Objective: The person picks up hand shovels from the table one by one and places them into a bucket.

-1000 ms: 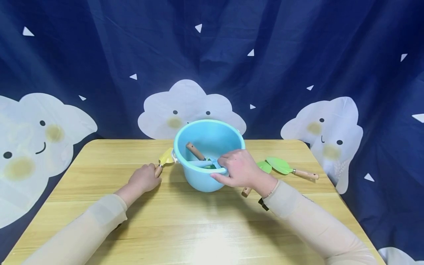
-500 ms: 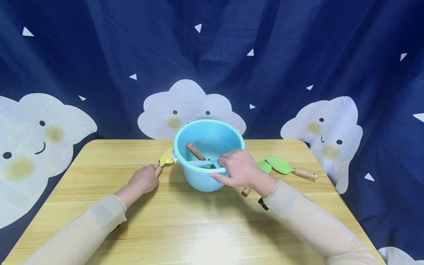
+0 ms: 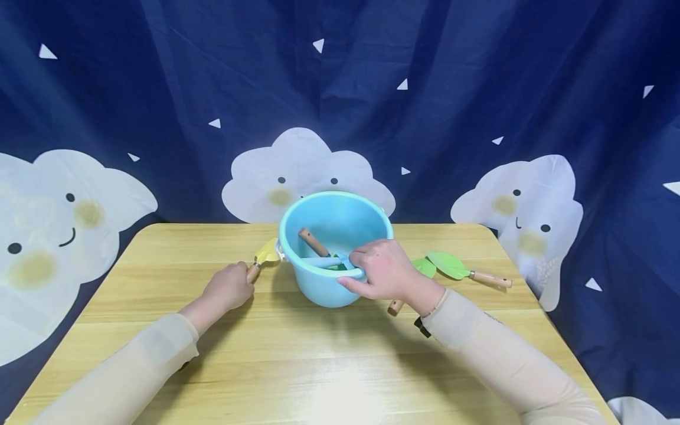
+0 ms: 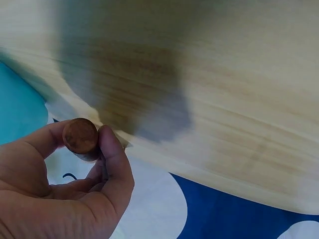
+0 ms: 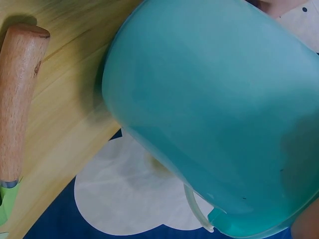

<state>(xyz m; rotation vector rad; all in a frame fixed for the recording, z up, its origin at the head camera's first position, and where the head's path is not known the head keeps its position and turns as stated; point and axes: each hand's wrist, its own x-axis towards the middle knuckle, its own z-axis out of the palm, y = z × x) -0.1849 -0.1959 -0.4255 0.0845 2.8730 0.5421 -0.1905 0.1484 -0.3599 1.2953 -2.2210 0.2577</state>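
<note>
Nearest, two pale beige sleeves (image 3: 117, 366) are reaching in over a light wood-grain desk (image 3: 276, 378). The left hand (image 3: 229, 288) is pinching the round wooden handle of a small yellow-bladed trowel (image 3: 268, 252) between thumb and fingers, and in the left wrist view the handle's round end is facing the camera. The yellow blade is pointing away, its far edge ending at the left side of a round light-blue bucket (image 3: 321, 289), by its white handle fitting (image 3: 280, 250); whether they are touching cannot be told.

The bucket is standing on the desk, and the right hand (image 3: 383, 268) is gripping its near right rim, thumb outside and fingers hooked over inside. Under and beside the right forearm, a green leaf-bladed trowel (image 3: 425, 267) is lying with its wooden handle toward the person. A second green trowel (image 3: 447, 265) is lying just beyond, its wooden handle pointing right.

Inside the bucket, a light-blue bar (image 3: 321, 262) is crossing near the rim, and a brown wooden handle (image 3: 313, 242) is leaning behind it. Farthest, a navy curtain (image 3: 340, 77) printed with smiling white clouds (image 3: 303, 156) is hanging behind the desk.
</note>
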